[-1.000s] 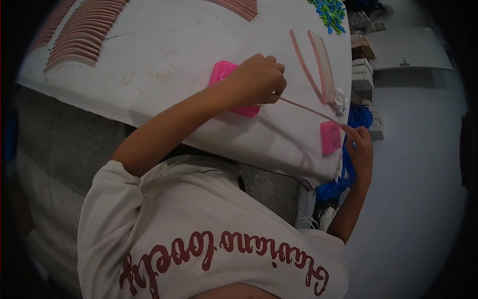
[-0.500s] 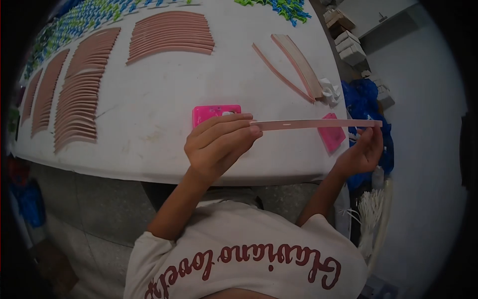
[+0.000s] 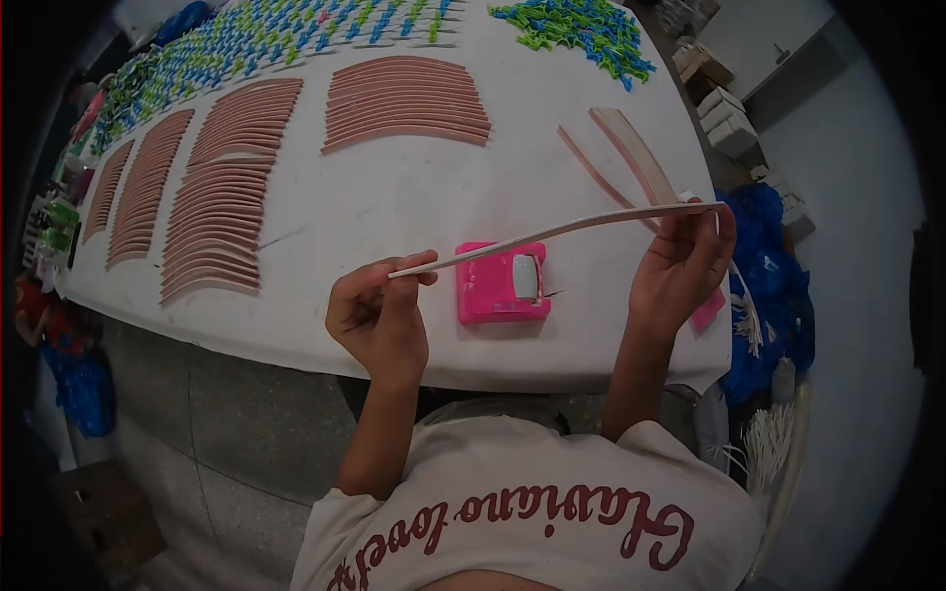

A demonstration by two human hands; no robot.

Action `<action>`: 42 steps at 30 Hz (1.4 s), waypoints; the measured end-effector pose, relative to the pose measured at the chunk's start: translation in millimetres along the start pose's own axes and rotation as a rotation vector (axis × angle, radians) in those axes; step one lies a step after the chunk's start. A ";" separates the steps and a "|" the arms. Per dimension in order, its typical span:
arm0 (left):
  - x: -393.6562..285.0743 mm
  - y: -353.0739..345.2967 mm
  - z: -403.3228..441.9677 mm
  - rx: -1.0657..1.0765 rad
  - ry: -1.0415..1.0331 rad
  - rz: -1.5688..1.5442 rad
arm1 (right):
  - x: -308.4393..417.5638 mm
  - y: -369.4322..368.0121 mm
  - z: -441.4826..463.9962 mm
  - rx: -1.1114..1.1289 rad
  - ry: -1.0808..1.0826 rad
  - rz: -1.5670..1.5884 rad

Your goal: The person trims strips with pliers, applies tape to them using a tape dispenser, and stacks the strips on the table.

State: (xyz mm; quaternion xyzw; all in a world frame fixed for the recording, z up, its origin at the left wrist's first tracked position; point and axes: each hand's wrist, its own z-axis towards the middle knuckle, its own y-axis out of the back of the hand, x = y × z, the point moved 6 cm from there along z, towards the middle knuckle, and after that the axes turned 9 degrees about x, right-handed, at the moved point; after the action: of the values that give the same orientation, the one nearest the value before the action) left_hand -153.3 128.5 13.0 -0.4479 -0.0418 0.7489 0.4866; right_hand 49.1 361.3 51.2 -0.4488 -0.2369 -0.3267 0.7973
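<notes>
A long, thin pink strip (image 3: 552,232), slightly bent, is held up between my two hands above the white table. My left hand (image 3: 382,310) pinches its left end between thumb and fingers. At the other end, my right hand (image 3: 680,258) has its fingers closed on the strip. Below the strip sits a pink box-like device (image 3: 488,286) with a pale roll at its right side. Part of a second pink object (image 3: 708,311) shows beside my right wrist. Behind my right hand lie loose pink strips (image 3: 631,148), partly hidden.
Rows of pink strips (image 3: 404,103) lie on the white table (image 3: 355,212) at the left and back. Blue and green pieces (image 3: 581,34) are piled at the back, more of them spread at the far left. Blue bags (image 3: 774,276) stand beyond the right edge.
The view has shifted, showing more of the table's left side. The strip, earlier seen thin and then broad side up, now slants upward to the right. The pink device is no longer covered by my left hand.
</notes>
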 end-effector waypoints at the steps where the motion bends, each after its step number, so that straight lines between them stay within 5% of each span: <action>1: -1.7 4.2 0.3 -0.007 0.001 0.003 | -2.1 -1.9 0.2 0.019 -0.011 0.046; 16: -17.6 17.4 7.4 -0.090 0.030 -0.131 | 11.1 -19.8 -7.4 0.161 0.045 -0.003; 19: -24.3 17.5 6.6 -0.096 -0.074 0.029 | 17.6 -15.6 -7.9 0.187 0.104 -0.215; 24: -48.6 19.9 0.2 0.105 -0.335 0.857 | 26.6 -11.0 -5.8 0.264 0.126 -0.638; 30: -56.8 15.9 20.7 0.193 -0.434 1.151 | 29.8 -2.9 0.3 0.561 0.137 -1.264; 33: -54.9 39.0 36.2 0.320 -0.287 1.257 | 15.2 -26.5 -5.5 0.872 0.182 -1.480; 37: -54.4 62.8 60.7 0.561 0.009 1.381 | -21.7 -42.0 -25.4 1.296 0.184 -1.302; 40: -61.9 66.9 73.0 0.436 0.335 1.375 | -42.8 -52.4 -40.2 1.474 0.122 -1.210; 42: -64.7 97.6 61.1 0.398 0.351 1.382 | -53.6 -58.0 -46.2 1.536 0.089 -1.166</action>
State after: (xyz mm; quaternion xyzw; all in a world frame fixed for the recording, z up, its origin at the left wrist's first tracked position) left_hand -256.2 50.7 41.5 -0.3885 0.4650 0.7952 -0.0245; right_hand -25.7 315.4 25.3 0.3963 -0.5412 -0.4438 0.5943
